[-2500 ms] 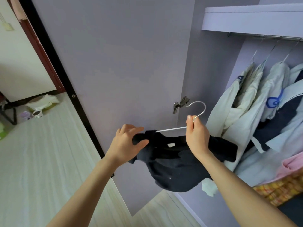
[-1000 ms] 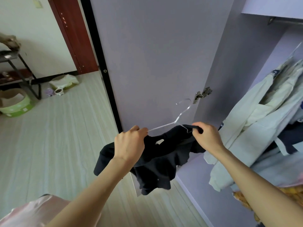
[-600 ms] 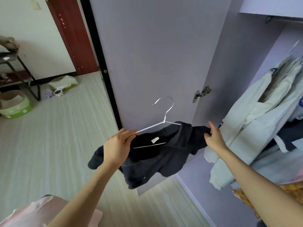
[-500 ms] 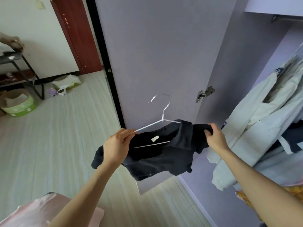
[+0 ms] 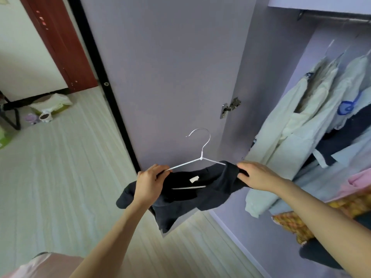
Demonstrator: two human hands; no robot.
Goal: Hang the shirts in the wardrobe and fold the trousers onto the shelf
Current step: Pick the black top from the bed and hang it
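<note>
A dark navy shirt (image 5: 192,194) hangs on a white wire hanger (image 5: 201,155) in front of the open lilac wardrobe door (image 5: 170,67). My left hand (image 5: 149,182) grips the hanger's left arm together with the shirt's left shoulder. My right hand (image 5: 256,176) holds the shirt's right shoulder, where the fabric covers the hanger's right arm. The hook stands upright and free. The left arm of the hanger is bare wire. A metal rail (image 5: 333,18) runs under the wardrobe's top shelf at the upper right.
Several pale shirts (image 5: 297,125) and a dark garment hang on the rail to the right. Pink and yellow checked clothes (image 5: 297,223) lie lower in the wardrobe. A door hinge (image 5: 229,107) sticks out. Cups and a bag (image 5: 50,108) sit on the wooden floor at far left.
The hanger has gone into the shirt and turned upright, hook up. My right hand moved from the hook to the shirt's right shoulder; the view swung right toward the rail.
</note>
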